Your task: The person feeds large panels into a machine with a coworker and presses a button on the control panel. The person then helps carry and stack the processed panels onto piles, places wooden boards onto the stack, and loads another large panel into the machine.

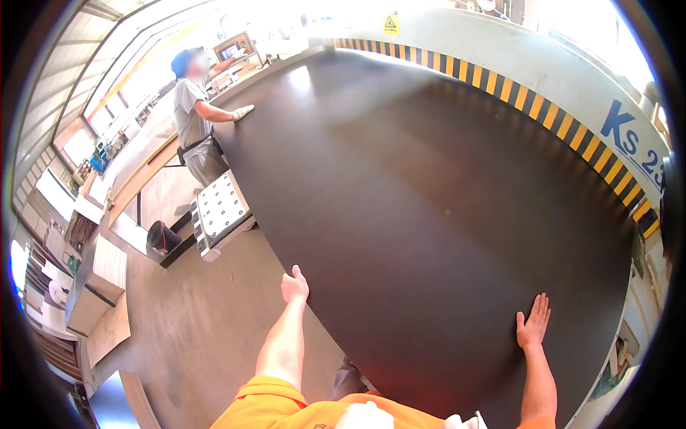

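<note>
A large dark panel (429,214) with a smooth, faintly shiny face stretches away in front of me. At its left edge is my left hand (294,286), closed on the edge with the thumb pointing up; the fingers are partly hidden. My right hand (534,323) lies flat on the panel's top near the right side, fingers stretched out and holding nothing. Orange sleeves show at the bottom of the view.
A co-worker (196,118) stands at the far left edge, a gloved hand on the panel. A machine beam (572,79) with yellow-black stripes spans the right. A perforated support table (221,207), a black bucket (163,237) and stacked boards (100,275) stand left.
</note>
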